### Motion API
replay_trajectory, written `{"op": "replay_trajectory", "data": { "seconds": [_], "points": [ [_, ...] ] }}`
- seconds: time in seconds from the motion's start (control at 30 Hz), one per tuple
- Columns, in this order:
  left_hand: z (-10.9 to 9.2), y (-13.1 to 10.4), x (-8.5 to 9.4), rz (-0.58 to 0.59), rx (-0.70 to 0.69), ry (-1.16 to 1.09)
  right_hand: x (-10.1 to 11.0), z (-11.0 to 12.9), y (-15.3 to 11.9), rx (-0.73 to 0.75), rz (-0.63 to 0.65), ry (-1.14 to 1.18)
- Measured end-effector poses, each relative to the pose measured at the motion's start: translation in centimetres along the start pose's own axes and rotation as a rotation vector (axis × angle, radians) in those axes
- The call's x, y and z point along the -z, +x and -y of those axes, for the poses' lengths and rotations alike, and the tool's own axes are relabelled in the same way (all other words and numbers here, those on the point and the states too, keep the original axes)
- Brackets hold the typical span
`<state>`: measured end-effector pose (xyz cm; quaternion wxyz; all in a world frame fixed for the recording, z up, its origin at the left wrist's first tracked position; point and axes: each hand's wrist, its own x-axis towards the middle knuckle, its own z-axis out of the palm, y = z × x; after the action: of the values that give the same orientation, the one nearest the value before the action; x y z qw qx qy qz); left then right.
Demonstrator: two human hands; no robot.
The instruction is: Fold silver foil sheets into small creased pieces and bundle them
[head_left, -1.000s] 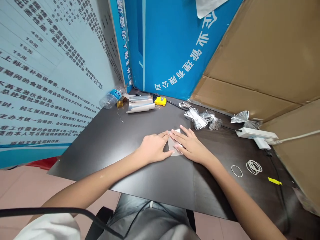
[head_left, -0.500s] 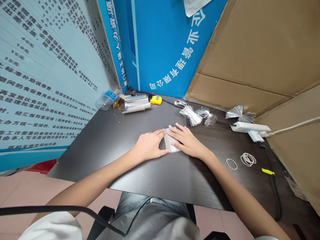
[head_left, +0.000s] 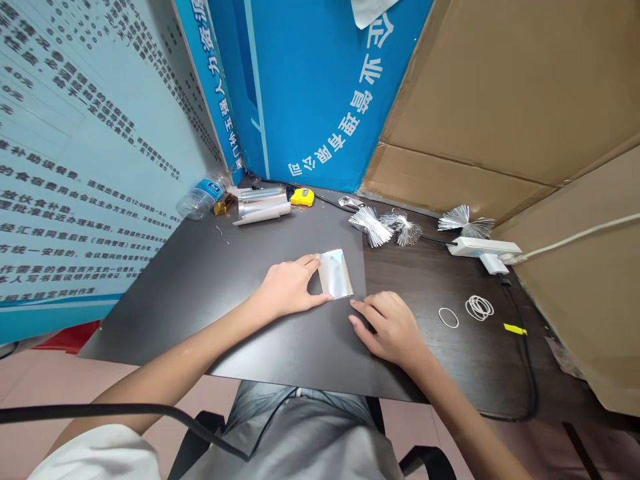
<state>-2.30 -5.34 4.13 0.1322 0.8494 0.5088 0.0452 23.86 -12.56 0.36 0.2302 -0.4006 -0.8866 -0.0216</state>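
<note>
A small silvery rectangular sheet (head_left: 336,275) lies flat on the dark grey board (head_left: 260,347). Along its left edge rests my left hand (head_left: 293,287), thumb and fingers spread apart, with the fingertips touching the upper left corner and the thumb at the lower left. My right hand (head_left: 387,327) is off the sheet, just beyond its lower right corner. Its thumb and index finger are apart and hold nothing; the other fingers are curled.
Rolled silver sheets (head_left: 264,204), a yellow tape measure (head_left: 302,197) and a plastic bottle (head_left: 203,197) stand at the back. Fringed silver bundles (head_left: 371,227) lie near a power strip (head_left: 485,249). White rings (head_left: 480,308) and a yellow strip (head_left: 515,329) are at right.
My right hand has lifted off the sheet and moved down and right, uncovering it. My left hand stays at the sheet's left edge. The whole view has shifted slightly.
</note>
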Motion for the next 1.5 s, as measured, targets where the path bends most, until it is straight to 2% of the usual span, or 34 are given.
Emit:
{"op": "replay_trajectory", "data": {
  "seconds": [0.1,0.23,0.4,0.67,0.83,1.07,1.5],
  "points": [
    [-0.1,0.0,0.1,-0.003,0.002,0.02,0.3,-0.4,0.7,-0.058,0.012,0.002],
    [-0.1,0.0,0.1,-0.008,0.003,0.05,0.6,-1.0,1.6,-0.077,0.127,-0.032],
    [0.0,0.0,0.0,-0.003,-0.005,0.075,0.5,-2.3,1.3,-0.107,0.185,-0.008],
    [0.0,0.1,0.1,0.017,0.002,0.075,1.1,-5.0,1.3,0.061,0.285,0.076],
    [-0.5,0.2,0.6,0.049,0.017,0.107,1.1,-6.1,1.2,0.114,0.334,0.083],
    [-3.0,1.1,0.8,0.024,0.112,0.153,1.3,-6.4,1.2,0.123,0.372,0.171],
    [-7.6,2.1,-1.0,-0.033,0.379,0.111,0.9,-8.7,2.1,0.077,0.326,0.4]
  ]
}}
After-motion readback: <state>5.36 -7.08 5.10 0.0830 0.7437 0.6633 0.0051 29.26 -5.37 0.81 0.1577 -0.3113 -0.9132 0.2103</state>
